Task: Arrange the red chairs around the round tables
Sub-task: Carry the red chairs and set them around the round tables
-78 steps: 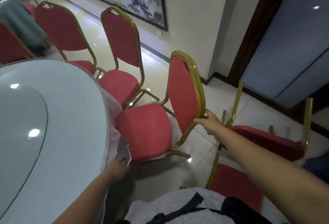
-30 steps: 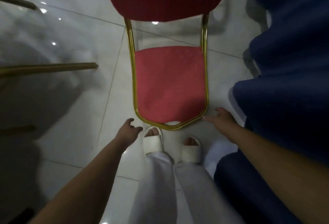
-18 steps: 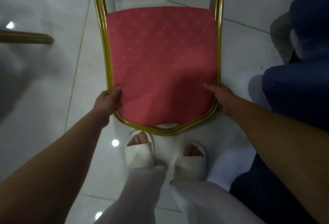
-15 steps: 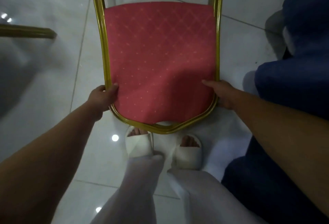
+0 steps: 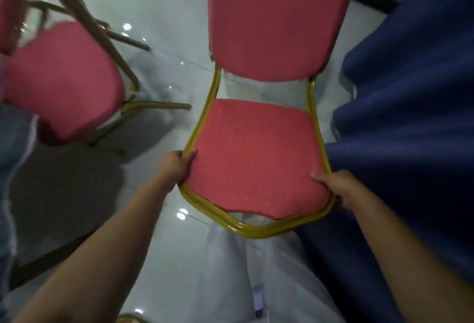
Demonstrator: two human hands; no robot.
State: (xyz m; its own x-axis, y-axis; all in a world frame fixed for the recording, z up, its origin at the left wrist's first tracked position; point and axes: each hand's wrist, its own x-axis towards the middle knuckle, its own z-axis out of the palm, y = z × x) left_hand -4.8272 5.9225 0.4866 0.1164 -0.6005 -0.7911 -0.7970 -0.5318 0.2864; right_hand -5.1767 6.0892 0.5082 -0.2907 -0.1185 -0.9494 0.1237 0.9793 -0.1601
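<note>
A red chair [image 5: 256, 153] with a gold metal frame stands right in front of me, its backrest nearest me and its seat beyond. My left hand [image 5: 177, 168] grips the left side of the backrest frame, thumb on the red padding. My right hand [image 5: 336, 189] grips the right side of the frame near its top corner. A second red chair [image 5: 61, 78] stands to the left, blurred. At the left edge a pale table cover [image 5: 15, 158] hangs down; the tabletop itself is out of view.
A dark blue cloth [image 5: 410, 130] hangs close along the right side of the held chair. The floor [image 5: 164, 14] is glossy white tile. My white trousers [image 5: 230, 271] are below the chair's back. Gold legs [image 5: 154, 105] of the left chair reach toward the held chair.
Both hands moved from open beside the backrest to gripping its frame. The view has tilted up, and the seat and the neighbouring chair on the left have come into view.
</note>
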